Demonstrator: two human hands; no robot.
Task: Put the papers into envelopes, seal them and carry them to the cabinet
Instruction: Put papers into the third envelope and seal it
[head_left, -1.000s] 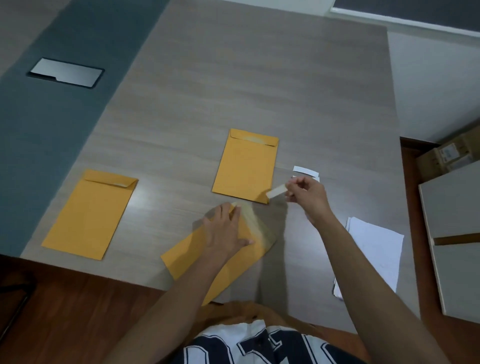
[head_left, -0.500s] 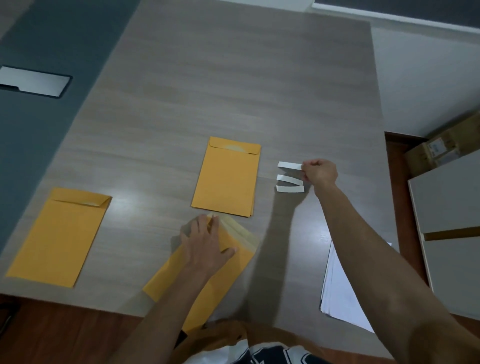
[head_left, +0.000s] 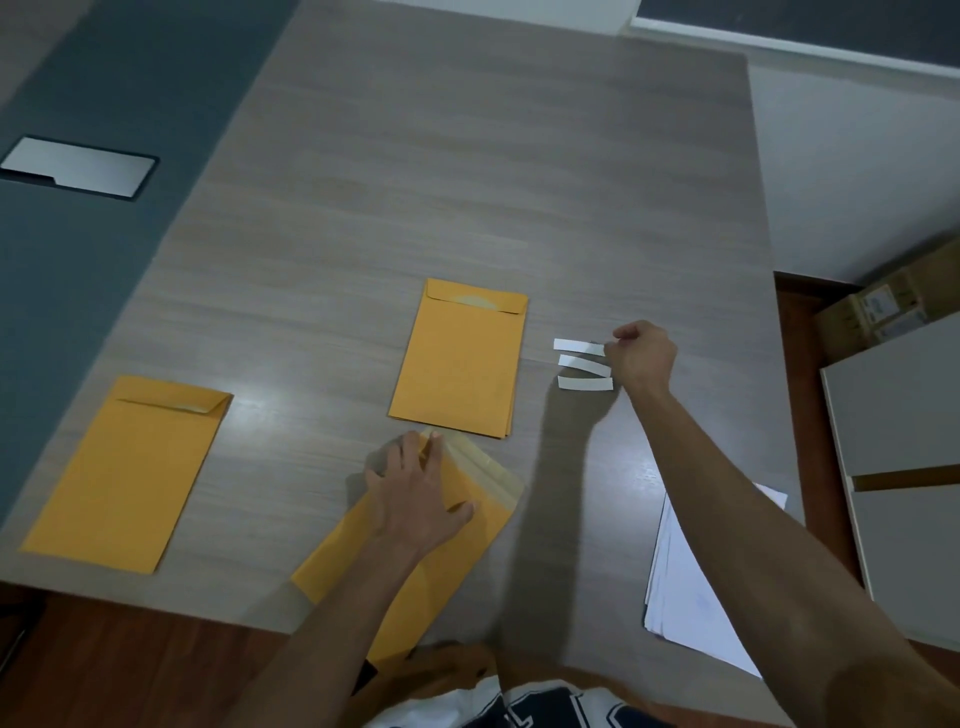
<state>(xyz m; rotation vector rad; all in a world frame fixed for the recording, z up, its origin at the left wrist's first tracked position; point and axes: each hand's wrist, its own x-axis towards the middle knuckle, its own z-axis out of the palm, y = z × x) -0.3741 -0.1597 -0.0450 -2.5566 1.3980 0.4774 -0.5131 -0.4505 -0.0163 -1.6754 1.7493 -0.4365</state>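
Far left: sealed envelope (head_left: 130, 470) flat on table (head_left: 467, 156). Left hand (head_left: 415, 493), fingers straight, pressed on near envelope (head_left: 415, 545), flap open. Centre: envelope stack (head_left: 460, 358). Right hand (head_left: 641, 356) curled, pinching topmost white strip (head_left: 576, 345). Papers (head_left: 691, 597) at right edge.

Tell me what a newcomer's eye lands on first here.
Three orange envelopes on the grey table: one at the left, one in the middle, one at the near edge under the flat left hand. Right of the middle one, the right hand pinches the top of three white strips.
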